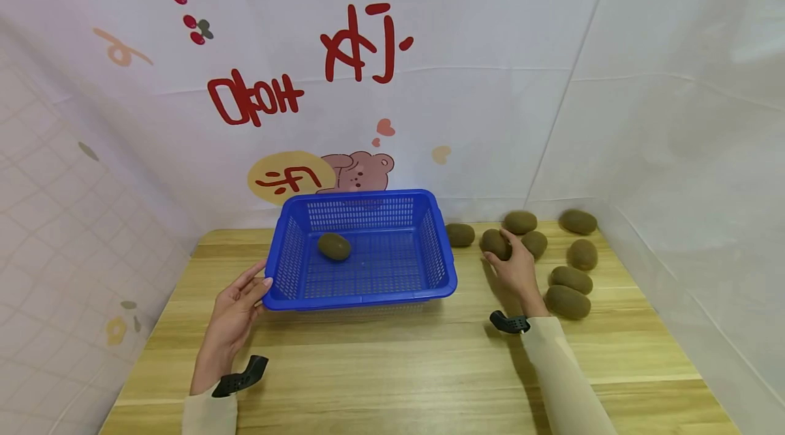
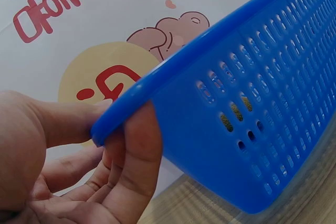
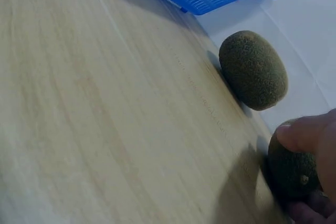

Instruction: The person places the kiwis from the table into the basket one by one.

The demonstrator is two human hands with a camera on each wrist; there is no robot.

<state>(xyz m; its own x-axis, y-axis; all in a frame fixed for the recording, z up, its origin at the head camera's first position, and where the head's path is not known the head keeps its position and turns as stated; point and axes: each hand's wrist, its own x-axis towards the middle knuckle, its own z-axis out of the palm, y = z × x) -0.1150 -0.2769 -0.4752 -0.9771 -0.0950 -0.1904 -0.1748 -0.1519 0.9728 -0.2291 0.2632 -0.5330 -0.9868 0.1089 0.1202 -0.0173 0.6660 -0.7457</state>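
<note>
My left hand (image 1: 234,309) pinches the left rim of a blue plastic basket (image 1: 362,300), thumb above and fingers under the lip, as the left wrist view shows close up. One brown kiwi (image 1: 334,246) lies inside the basket toward its left. On the right, my right hand (image 1: 516,268) grips another kiwi (image 1: 495,244) between thumb and fingers at the table's back part. Beside it, nearer the basket, a kiwi (image 3: 253,70) rests on the wood. The held kiwi (image 3: 294,169) is partly covered by the hand in the right wrist view.
Several more kiwis lie at the back right of the wooden table (image 1: 368,367), among them one at the corner (image 1: 578,221) and one near my right wrist (image 1: 567,302). White printed sheeting (image 1: 490,114) rises behind the table and on both sides.
</note>
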